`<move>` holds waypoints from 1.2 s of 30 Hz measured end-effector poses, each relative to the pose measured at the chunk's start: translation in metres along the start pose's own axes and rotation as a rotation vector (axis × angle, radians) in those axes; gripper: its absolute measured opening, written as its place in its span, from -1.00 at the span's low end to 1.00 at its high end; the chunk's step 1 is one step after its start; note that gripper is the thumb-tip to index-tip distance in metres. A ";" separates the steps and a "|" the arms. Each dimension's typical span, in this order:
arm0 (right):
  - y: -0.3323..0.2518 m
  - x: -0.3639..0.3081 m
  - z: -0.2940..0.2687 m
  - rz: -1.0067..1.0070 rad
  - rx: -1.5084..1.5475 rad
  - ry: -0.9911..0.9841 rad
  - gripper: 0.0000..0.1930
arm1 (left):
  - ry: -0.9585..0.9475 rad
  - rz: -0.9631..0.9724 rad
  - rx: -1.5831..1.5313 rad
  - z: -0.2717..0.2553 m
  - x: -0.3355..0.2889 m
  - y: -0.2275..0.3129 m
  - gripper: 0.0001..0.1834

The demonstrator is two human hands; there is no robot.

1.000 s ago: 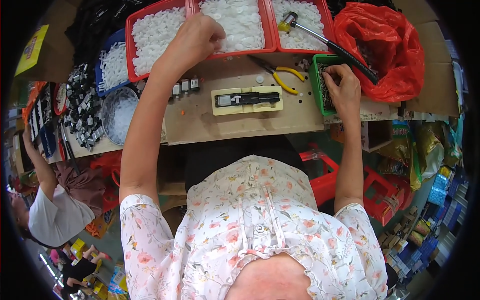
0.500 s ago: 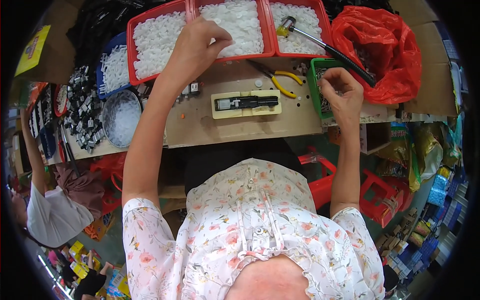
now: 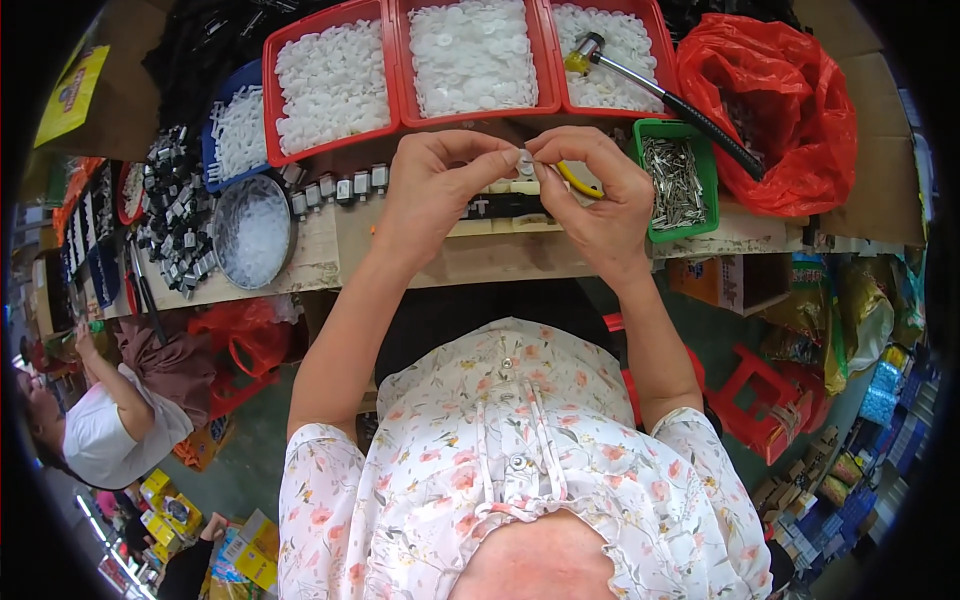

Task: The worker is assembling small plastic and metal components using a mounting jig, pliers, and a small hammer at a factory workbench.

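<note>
My left hand and my right hand meet fingertip to fingertip above the table. A small white plastic disc is pinched in my left fingers. My right thumb and forefinger press together beside the disc; whatever they hold is too small to make out. Just below lies a cream block with a long black part set in it, partly hidden by both hands. Behind my right hand shows a yellow handle of the pliers.
Red trays of white plastic pieces line the back. At right are a green tray of metal pins, a hammer and a red bag. A round bowl and small metal-and-black parts lie left; a co-worker sits beyond.
My left hand has come from the middle red tray, and my right hand from the green tray. They now meet above the cream block, with the white disc between them.
</note>
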State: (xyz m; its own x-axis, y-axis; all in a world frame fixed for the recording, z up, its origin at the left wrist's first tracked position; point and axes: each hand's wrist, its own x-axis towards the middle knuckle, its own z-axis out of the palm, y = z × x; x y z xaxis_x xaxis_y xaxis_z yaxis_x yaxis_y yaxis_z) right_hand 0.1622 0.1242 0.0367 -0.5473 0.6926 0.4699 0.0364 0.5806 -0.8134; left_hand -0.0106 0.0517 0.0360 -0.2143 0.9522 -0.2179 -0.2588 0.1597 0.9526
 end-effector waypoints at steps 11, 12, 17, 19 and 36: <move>-0.003 -0.001 0.013 -0.189 -0.278 -0.012 -0.79 | 0.006 -0.039 -0.038 -0.008 -0.006 -0.005 -0.82; -0.001 0.000 0.012 -0.093 -0.160 -0.009 -0.81 | 0.009 -0.038 -0.038 -0.009 -0.007 -0.003 -0.82; 0.001 0.002 0.007 0.378 0.328 -0.075 -0.90 | -0.038 -0.095 -0.139 -0.013 -0.014 -0.007 -0.78; 0.002 0.001 0.006 0.467 0.373 -0.111 -0.91 | -0.029 -0.087 -0.147 -0.013 -0.015 -0.011 -0.80; -0.011 -0.010 0.017 0.028 -0.043 -0.105 -0.83 | 0.067 -0.092 -0.273 -0.011 -0.032 -0.016 -0.82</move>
State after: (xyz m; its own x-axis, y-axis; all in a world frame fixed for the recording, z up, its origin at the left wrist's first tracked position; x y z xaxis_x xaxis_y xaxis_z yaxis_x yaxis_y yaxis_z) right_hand 0.1531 0.1039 0.0356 -0.6299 0.6615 0.4070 0.0875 0.5812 -0.8091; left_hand -0.0097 0.0162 0.0257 -0.2376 0.9162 -0.3227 -0.5218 0.1598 0.8380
